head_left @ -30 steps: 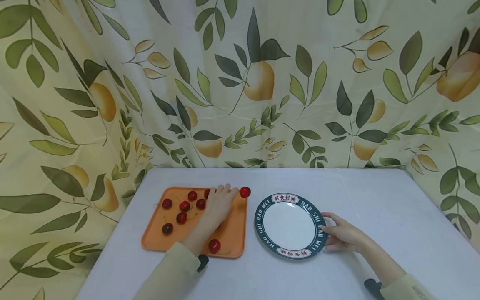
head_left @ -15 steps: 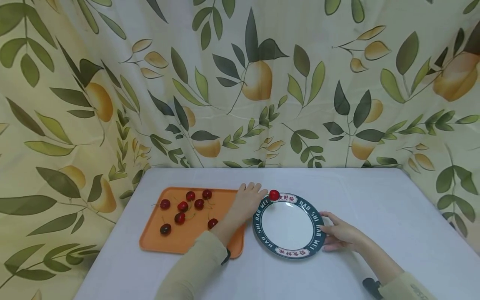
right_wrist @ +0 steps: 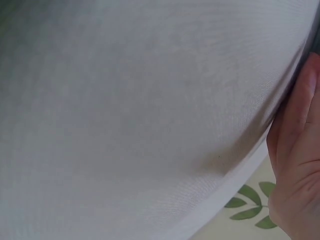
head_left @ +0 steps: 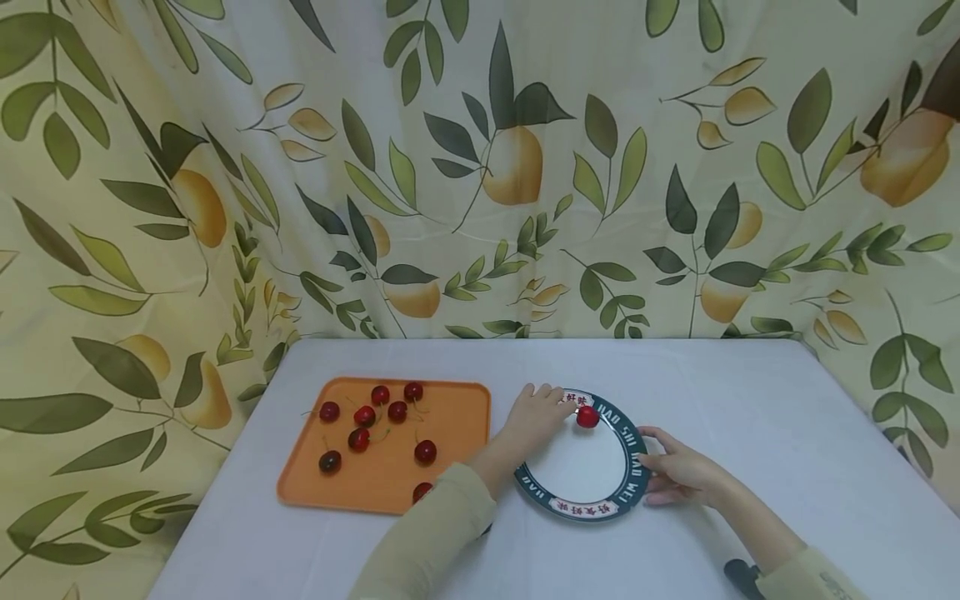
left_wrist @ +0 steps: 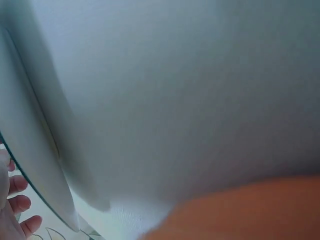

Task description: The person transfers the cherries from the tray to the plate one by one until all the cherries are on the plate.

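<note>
the left hand (head_left: 534, 417) reaches over the upper left of a round plate (head_left: 581, 471), its fingers bent and pinched together, with a bright red cherry (head_left: 587, 417) just past the fingertips; the grip looks to be on the stem, though that part is too small to be sure of; the cherry is above the inner edge of the plate's dark rim, near its top, and whether it touches the plate cannot be told; the right hand (head_left: 684, 468) grips the plate at its right edge; the rim carries white lettering and white panels with red characters.

to the left of the plate, well apart from the held cherry, lies an orange tray (head_left: 465, 417); nine other cherries (head_left: 425, 452) show in it, red to dark red, several with stems; the lowest is partly covered by the left sleeve (head_left: 427, 542); both tray and plate rest on a white tablecloth (head_left: 735, 392); behind them hangs a pale curtain (head_left: 600, 50) printed with green leaves and orange fruit; the right sleeve (head_left: 813, 575) enters at the lower right, a dark wrist strap (head_left: 742, 575) beside it.
</note>
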`<state>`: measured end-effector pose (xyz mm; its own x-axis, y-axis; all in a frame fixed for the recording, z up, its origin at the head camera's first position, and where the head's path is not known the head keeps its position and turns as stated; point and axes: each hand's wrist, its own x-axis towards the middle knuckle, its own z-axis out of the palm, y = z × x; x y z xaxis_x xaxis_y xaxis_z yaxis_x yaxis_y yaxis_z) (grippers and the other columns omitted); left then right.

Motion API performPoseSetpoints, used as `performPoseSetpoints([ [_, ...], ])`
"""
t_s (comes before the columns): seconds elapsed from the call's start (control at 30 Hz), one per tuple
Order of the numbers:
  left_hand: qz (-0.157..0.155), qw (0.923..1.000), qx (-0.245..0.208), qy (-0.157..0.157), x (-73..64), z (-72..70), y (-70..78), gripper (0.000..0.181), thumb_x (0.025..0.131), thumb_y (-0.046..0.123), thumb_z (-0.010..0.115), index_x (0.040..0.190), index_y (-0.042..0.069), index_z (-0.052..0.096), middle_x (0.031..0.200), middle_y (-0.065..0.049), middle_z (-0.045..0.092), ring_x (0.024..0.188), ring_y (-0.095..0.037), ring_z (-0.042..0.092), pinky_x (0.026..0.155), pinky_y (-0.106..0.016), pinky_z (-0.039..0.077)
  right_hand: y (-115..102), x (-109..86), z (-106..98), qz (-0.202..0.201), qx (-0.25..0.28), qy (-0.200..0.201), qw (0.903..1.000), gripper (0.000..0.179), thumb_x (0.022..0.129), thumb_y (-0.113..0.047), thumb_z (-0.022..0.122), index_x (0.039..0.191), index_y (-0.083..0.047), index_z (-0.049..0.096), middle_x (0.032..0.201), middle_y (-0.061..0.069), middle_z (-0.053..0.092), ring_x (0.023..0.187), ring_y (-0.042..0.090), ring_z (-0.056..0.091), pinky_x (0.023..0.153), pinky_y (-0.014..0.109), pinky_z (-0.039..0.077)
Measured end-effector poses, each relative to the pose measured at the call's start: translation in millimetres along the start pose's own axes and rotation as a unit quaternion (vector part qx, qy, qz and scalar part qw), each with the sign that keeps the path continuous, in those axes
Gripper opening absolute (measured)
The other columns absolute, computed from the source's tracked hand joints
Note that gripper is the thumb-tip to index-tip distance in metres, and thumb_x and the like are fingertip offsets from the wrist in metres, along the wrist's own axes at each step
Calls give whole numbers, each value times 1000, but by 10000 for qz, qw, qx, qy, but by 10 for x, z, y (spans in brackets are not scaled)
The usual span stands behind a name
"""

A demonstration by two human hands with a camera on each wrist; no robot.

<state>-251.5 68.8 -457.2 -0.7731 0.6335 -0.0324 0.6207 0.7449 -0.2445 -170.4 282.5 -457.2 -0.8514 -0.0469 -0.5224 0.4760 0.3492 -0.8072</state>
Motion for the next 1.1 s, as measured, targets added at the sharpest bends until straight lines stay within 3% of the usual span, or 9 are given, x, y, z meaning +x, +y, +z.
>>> performPoseSetpoints([
  [0.23,-10,9994,-273,-229,27,21,81,40,94,32,46,134,36,41,139,8,39,128,-12,34,105,-33,26,10,23,-9,45,42,13,10000,57,95,-11,42,143,-12,13,88,12,52,68,20,60,63,35,53],
  [0.53,-152,9994,-236,-217,24,49,100,41,93,34,49,133,36,41,138,8,41,125,-12,36,103,-33,28,35,21,-13,-113,-29,30,9999,56,95,-9,42,143,-10,13,86,11,54,67,21,62,62,36,53],
  [0.87,-800,9961,-324,159,-62,-35,17,33,96,40,40,129,33,43,120,6,51,107,-11,44,91,-31,36,39,27,-6,-44,-12,25,10000,56,95,-10,42,143,-11,13,85,11,54,66,20,61,61,35,53],
  [1.1,-1152,9919,-520,88,-223,-83,-132,41,95,45,38,134,32,41,121,5,47,107,-13,42,91,-32,35,15,11,-6,-90,-16,17,10000,56,95,-11,42,143,-9,12,85,12,53,67,20,61,62,35,53],
])
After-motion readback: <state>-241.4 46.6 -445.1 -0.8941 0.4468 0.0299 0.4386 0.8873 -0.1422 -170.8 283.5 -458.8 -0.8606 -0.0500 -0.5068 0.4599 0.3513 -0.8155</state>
